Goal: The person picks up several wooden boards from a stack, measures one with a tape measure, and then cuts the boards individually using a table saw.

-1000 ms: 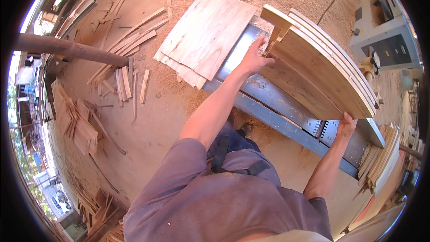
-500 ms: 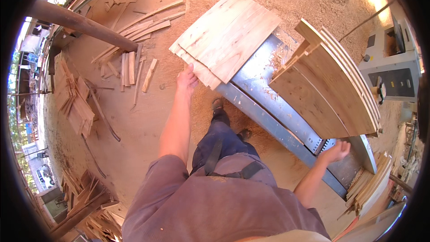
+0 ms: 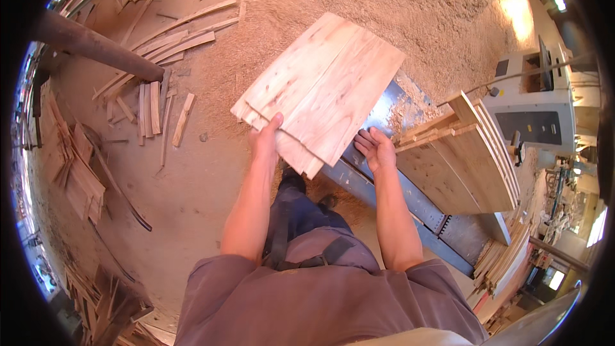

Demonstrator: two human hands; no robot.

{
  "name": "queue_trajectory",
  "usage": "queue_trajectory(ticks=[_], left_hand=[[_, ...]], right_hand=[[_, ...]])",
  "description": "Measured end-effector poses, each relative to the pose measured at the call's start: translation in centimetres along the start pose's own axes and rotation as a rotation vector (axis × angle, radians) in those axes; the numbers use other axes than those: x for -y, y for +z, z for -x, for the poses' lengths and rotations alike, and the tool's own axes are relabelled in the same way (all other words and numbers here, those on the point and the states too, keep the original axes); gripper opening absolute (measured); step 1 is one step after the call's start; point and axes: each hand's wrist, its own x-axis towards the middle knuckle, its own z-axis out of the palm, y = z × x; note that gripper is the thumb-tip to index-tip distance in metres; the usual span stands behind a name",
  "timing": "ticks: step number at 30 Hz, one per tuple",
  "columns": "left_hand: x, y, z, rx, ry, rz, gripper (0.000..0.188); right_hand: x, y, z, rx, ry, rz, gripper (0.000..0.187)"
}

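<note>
Left hand (image 3: 263, 142) is clamped on the near edge of the stacked pale panels (image 3: 327, 90), thumb on top and fingers underneath, its forearm reaching forward and slightly outward. The panels spread ahead of this hand and to its right, the upper one offset from those below. Right hand (image 3: 379, 150) is unclenched beside their right edge, palm turned inward, fingers loosely bent and pointing left; whether the fingertips touch wood, I cannot tell. Just right of that hand, browner boards (image 3: 448, 170) stand on edge over the blue metal machine bed (image 3: 419, 197).
</note>
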Motion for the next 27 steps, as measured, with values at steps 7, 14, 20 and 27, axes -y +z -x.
queue_trajectory(ticks=[7, 14, 20, 27], left_hand=[[2.9, -14.1, 6.6, -0.229, -0.108, 0.288, 0.041], [5.8, -26.2, 15.6, -0.497, 0.207, 0.344, 0.044], [11.5, -41.7, 31.5, -0.468, 0.559, 0.678, 0.056], [14.5, -54.0, 53.3, -0.985, 0.879, 0.904, 0.065]], right_hand=[[-4.1, 7.8, -0.2, 0.386, 0.162, -0.297, 0.05], [-13.9, 14.0, 9.3, 0.627, 0.129, 0.256, 0.066], [-22.1, 12.8, 25.1, 1.137, 0.259, 0.454, 0.066], [-33.6, 7.5, 40.2, 1.219, 0.731, 0.442, 0.075]])
